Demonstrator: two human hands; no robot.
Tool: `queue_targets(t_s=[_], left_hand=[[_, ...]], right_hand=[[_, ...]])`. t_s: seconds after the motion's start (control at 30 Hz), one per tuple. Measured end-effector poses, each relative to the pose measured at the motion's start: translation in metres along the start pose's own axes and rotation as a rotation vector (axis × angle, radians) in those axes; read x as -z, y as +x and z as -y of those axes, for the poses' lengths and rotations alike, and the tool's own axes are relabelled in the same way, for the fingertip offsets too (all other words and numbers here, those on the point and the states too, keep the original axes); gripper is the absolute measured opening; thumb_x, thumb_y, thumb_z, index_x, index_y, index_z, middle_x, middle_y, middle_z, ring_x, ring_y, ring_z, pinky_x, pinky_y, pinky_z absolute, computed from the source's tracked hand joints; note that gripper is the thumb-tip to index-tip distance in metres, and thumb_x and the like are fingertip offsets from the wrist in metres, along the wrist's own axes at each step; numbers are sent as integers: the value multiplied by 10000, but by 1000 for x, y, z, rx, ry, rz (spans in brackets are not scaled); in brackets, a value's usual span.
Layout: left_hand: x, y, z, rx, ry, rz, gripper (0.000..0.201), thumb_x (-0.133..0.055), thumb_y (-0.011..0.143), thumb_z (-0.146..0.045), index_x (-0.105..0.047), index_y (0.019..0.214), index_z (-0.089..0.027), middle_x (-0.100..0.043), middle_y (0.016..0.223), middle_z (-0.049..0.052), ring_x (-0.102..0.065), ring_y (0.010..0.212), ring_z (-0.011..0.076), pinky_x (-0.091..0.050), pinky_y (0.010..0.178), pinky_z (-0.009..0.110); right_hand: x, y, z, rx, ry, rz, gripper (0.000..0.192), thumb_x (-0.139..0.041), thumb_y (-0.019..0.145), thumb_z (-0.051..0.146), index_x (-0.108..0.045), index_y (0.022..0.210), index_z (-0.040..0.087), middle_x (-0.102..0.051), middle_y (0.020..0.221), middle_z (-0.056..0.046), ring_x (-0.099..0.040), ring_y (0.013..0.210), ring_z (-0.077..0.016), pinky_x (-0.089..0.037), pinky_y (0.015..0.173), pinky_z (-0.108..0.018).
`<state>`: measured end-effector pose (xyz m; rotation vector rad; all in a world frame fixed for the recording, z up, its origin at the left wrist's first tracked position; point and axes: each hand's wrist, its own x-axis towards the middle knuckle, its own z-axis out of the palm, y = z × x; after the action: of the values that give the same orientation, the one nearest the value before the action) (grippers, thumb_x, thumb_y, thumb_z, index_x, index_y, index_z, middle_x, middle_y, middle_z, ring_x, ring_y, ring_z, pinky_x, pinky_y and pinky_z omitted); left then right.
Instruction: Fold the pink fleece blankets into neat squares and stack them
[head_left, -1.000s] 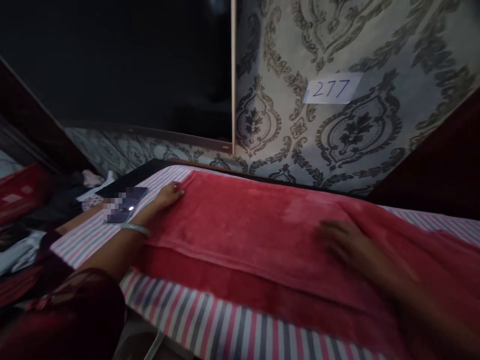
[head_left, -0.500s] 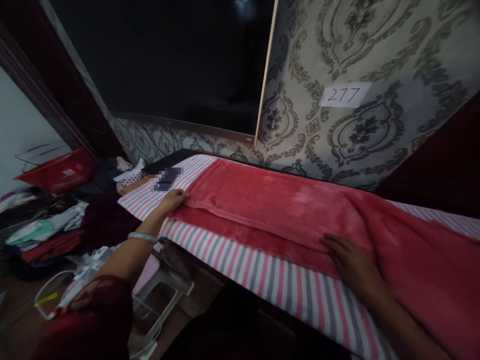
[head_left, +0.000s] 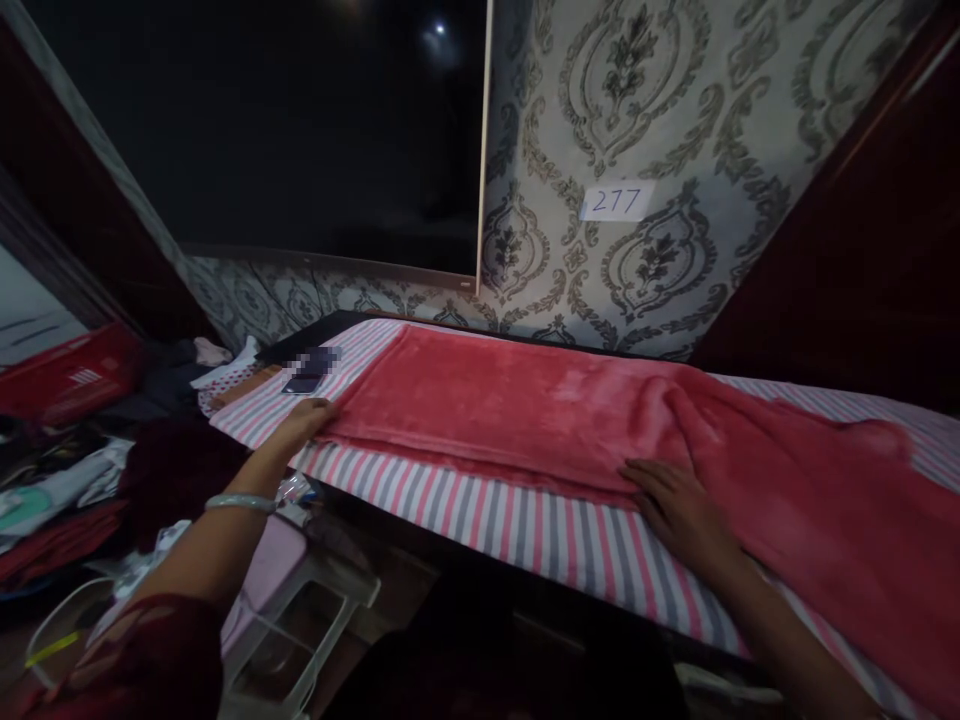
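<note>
Both hands (head_left: pixel 300 418) apparently flat at red towel (head_left: pixel 510 400) edge.

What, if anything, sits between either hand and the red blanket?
Nothing visible. The left hand rests on the near left corner of the red blanket, and the right hand lies flat on its near edge. The phone lies off to the side.

A red blanket (head_left: pixel 525 410) of soft, matt, fleecy cloth was laid over a smooth woven striped sheet (head_left: pixel 480 510). A glossy metal-looking bangle (head_left: pixel 240 502) was worn. Matt patterned wallpaper (head_left: pixel 675 100) and a paper label (head_left: pixel 616 201) were seen.
</note>
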<state>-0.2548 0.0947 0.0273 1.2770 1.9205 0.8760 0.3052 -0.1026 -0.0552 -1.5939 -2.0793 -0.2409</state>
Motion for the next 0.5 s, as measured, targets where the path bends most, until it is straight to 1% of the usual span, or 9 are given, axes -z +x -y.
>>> queue_targets(t_s=[0.07,0.13,0.2,0.27,0.33,0.4,0.5], left_hand=[[-2,0,0,-24,33,-1,154,-665,637,-273,-598,754,-200,-499,537,-55,-493,494,129,-403,466,232],[-3,-1,-1,-42,70,-9,269,-652,652,-321,-615,894,-209,-543,588,-45,-540,536,151,-433,494,243],[-3,0,-4,-57,116,-24,328,-612,701,-400,-615,968,-210,-606,680,-10,-604,625,189,-481,539,278],[-4,2,-7,-74,184,-42,329,-583,733,-471,-624,909,-196,-652,768,40,-648,735,241,-518,606,325],[-6,5,-10,-100,269,-61,313,-597,727,-499,-615,794,-194,-674,809,84,-663,842,296,-530,695,368],[-8,8,-12,-140,352,-73,261,-620,717,-463,-583,705,-205,-680,813,110,-662,922,329,-519,777,387],[-11,11,-13,-204,450,-82,170,-602,731,-367,-549,660,-222,-684,795,114,-665,948,328,-500,820,384]], right_hand=[[2,-2,2,-3,-28,40,401,-498,951,401,-644,1281,227,-664,1291,-117,-610,1185,-297,-476,1017,-522],[4,-3,3,3,-62,73,468,-535,935,460,-603,1337,232,-641,1332,-116,-594,1207,-303,-475,1019,-516],[5,-3,3,-9,-111,69,466,-525,939,439,-595,1341,215,-649,1319,-120,-598,1194,-305,-478,1010,-507],[3,-3,0,-33,-165,32,417,-488,950,357,-615,1304,177,-674,1263,-131,-611,1157,-304,-478,1003,-499],[0,-1,-4,-45,-206,-5,381,-454,945,275,-639,1252,145,-691,1210,-141,-620,1119,-303,-483,986,-492],[-1,0,-7,-43,-226,-16,368,-425,931,203,-657,1210,136,-697,1165,-141,-623,1084,-297,-495,960,-477],[-1,2,-10,-50,-249,-19,402,-398,888,107,-664,1185,152,-698,1109,-126,-623,1034,-280,-511,925,-447]])
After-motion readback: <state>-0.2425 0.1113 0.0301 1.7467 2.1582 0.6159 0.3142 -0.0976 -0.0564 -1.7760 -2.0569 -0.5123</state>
